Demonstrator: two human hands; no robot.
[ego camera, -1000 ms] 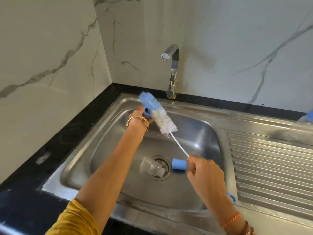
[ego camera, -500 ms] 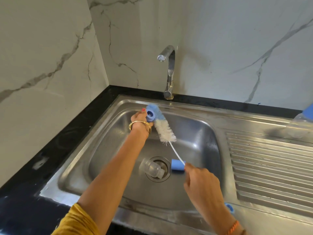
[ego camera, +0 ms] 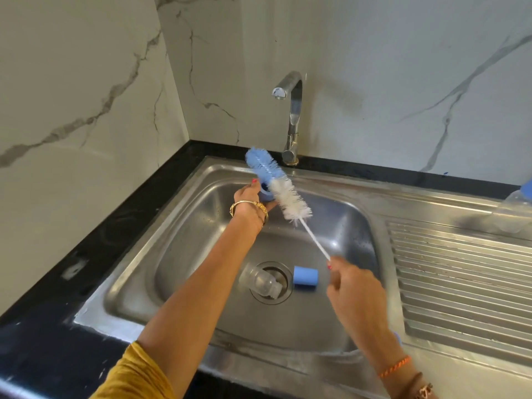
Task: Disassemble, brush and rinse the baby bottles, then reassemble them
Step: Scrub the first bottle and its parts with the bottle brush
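Note:
My left hand [ego camera: 250, 198] holds a blue bottle ring [ego camera: 266, 194] over the back left of the sink basin [ego camera: 201, 226]. My right hand [ego camera: 355, 292] grips the white wire handle of a bottle brush [ego camera: 277, 187]. Its blue and white bristle head runs through and past the ring, and the blue tip points toward the tap. A clear bottle part [ego camera: 263, 283] lies on the drain. A blue cap [ego camera: 305, 279] lies beside it on the basin floor.
The tap [ego camera: 290, 110] stands behind the basin and no water runs. A ribbed drainboard [ego camera: 460, 269] lies to the right, with a clear bottle with a blue top [ego camera: 518, 205] at its far right edge. Black counter [ego camera: 100, 240] borders the sink on the left.
The brush has slid forward through the ring, so its blue tip sticks out farther toward the tap. My right hand has moved up and right, uncovering the blue cap.

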